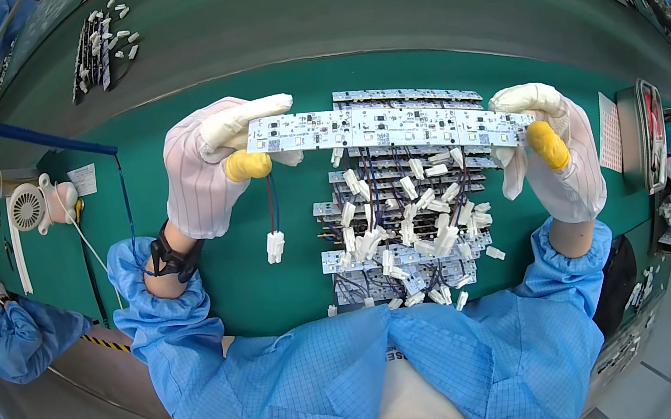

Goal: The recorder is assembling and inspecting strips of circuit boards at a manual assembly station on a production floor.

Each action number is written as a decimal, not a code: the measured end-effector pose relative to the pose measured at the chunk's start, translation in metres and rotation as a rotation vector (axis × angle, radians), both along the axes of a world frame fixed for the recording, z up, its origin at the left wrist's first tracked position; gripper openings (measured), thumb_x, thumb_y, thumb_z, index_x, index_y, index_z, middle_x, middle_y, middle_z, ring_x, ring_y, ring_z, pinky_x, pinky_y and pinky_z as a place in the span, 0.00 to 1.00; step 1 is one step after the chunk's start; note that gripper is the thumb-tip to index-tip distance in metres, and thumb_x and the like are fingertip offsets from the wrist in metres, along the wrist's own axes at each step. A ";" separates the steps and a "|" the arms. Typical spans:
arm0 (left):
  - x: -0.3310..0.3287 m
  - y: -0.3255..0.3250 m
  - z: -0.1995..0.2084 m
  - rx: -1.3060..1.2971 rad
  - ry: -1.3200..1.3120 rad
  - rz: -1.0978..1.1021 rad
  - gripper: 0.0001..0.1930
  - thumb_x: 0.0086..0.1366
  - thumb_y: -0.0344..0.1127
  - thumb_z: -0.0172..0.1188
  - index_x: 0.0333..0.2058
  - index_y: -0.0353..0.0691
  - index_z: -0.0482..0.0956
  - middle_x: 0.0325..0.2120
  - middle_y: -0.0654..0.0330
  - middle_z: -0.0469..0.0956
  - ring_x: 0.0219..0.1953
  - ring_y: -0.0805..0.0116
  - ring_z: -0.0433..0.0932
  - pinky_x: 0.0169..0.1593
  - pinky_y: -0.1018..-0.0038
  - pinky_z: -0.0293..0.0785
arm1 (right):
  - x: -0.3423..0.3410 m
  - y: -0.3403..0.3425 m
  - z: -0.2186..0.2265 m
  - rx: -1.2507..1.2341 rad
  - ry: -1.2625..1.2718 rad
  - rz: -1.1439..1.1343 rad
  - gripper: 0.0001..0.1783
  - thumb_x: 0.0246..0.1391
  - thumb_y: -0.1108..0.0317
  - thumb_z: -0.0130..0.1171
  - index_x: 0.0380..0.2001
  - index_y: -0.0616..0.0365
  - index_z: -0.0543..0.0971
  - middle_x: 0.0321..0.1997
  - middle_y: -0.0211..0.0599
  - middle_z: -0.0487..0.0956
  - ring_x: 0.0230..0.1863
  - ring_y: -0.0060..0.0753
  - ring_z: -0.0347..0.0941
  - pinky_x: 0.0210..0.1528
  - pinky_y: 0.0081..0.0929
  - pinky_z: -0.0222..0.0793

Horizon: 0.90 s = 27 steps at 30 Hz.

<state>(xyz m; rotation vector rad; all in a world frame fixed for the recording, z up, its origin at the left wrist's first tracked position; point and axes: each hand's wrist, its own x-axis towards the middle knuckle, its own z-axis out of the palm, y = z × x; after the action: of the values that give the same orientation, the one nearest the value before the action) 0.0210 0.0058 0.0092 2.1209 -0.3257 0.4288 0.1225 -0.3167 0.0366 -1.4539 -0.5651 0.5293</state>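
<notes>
A long white circuit board strip with small dark components is held up level between my two gloved hands. My left hand pinches its left end, the yellow-covered thumb in front and the fingers behind. At the right end, my right hand grips it the same way. From the left end hang thin red and dark wires with a white plug connector. Below and partly behind the strip lies a stack of similar boards, with many white connectors and dark wires spread over it.
The green work mat carries a small white fan at left and a metal tray at right. More boards with connectors lie on the conveyor surface beyond. A blue bar juts in from the left. Co-workers sit nearby.
</notes>
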 end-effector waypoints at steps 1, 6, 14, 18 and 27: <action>0.002 0.000 0.001 0.058 -0.014 -0.020 0.20 0.63 0.45 0.55 0.43 0.31 0.78 0.25 0.55 0.80 0.29 0.67 0.79 0.34 0.76 0.73 | 0.000 0.000 0.000 0.000 0.000 -0.001 0.25 0.56 0.54 0.58 0.45 0.68 0.72 0.35 0.41 0.75 0.22 0.24 0.74 0.19 0.13 0.69; 0.002 0.001 -0.005 -0.022 -0.011 -0.032 0.22 0.62 0.48 0.55 0.41 0.31 0.79 0.23 0.56 0.80 0.28 0.67 0.79 0.34 0.75 0.73 | 0.000 0.001 -0.001 0.030 0.026 0.018 0.25 0.59 0.53 0.54 0.45 0.68 0.72 0.29 0.40 0.76 0.21 0.23 0.74 0.19 0.13 0.69; 0.000 0.001 -0.007 -0.043 0.064 0.019 0.23 0.58 0.49 0.61 0.44 0.34 0.79 0.29 0.59 0.81 0.30 0.69 0.79 0.35 0.77 0.73 | -0.002 -0.001 -0.001 -0.044 -0.066 -0.062 0.26 0.54 0.54 0.61 0.45 0.66 0.72 0.35 0.40 0.75 0.21 0.23 0.73 0.20 0.14 0.68; -0.003 0.004 -0.017 -0.238 0.086 0.021 0.22 0.55 0.42 0.64 0.45 0.33 0.79 0.33 0.57 0.80 0.32 0.69 0.79 0.37 0.77 0.74 | -0.007 0.002 0.006 0.002 -0.054 -0.053 0.24 0.55 0.57 0.60 0.46 0.66 0.73 0.34 0.40 0.78 0.24 0.24 0.76 0.28 0.18 0.72; -0.001 0.004 -0.016 -0.267 0.112 -0.014 0.18 0.57 0.32 0.59 0.46 0.30 0.77 0.34 0.54 0.79 0.33 0.69 0.80 0.37 0.77 0.74 | 0.002 -0.004 0.005 -0.127 -0.096 -0.027 0.24 0.53 0.56 0.62 0.43 0.67 0.73 0.32 0.37 0.76 0.19 0.22 0.73 0.21 0.16 0.68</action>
<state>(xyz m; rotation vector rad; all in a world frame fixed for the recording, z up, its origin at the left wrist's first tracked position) 0.0197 0.0100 -0.0065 1.8717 -0.2064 0.3239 0.1244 -0.3205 0.0417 -1.6120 -0.5955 0.4837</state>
